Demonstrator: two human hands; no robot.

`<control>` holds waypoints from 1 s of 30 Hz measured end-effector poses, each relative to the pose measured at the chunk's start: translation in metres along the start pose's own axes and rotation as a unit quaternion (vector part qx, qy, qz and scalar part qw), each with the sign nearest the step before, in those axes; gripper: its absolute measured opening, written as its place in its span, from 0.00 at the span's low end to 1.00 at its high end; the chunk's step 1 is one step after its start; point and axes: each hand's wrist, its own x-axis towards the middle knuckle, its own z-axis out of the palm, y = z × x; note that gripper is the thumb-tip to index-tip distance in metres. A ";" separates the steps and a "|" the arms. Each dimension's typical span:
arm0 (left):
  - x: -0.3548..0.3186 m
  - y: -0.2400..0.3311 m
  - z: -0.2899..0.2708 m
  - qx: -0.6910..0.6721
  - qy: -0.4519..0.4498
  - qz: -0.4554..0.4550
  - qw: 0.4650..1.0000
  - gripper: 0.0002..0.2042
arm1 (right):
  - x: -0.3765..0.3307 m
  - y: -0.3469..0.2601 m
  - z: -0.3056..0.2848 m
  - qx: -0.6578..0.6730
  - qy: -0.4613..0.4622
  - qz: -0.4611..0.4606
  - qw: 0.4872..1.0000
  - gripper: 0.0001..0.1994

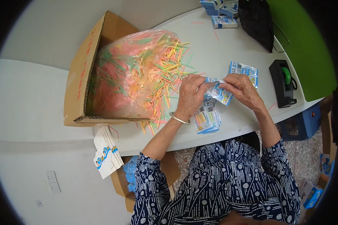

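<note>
Over the table, my left hand (190, 94) and my right hand (243, 90) pinch a small clear plastic packet (224, 95) with blue-striped edges between them. What is inside the packet cannot be made out. Just below my hands lie several similar packets (207, 119), overlapping, with coloured sticks showing through. Beyond my right hand another blue-striped packet (254, 73) lies flat. To the left of my left hand spreads a loose heap of thin pink, yellow and green sticks (168, 71), spilling from a large clear bag (125, 60).
The bag lies in a tipped cardboard box (77, 82) on the white table (210, 48). At right stands a black tape dispenser (283, 86). Small blue-and-white boxes (224, 21) and a black bag (254, 24) sit at the back. Flat white cartons (108, 152) hang at the near-left edge.
</note>
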 end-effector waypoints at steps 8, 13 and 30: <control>0.018 -0.053 -0.074 0.444 -0.171 0.144 0.867 0.35 | 0.000 0.021 -0.022 0.079 0.125 0.068 0.987 0.11; 0.007 -0.052 -0.070 0.495 -0.292 0.147 0.805 0.48 | 0.000 0.022 -0.021 0.065 0.123 0.097 0.986 0.12; 0.074 -0.093 -0.040 0.468 -0.300 0.216 0.803 0.17 | -0.007 0.019 -0.020 0.109 0.137 0.118 0.977 0.11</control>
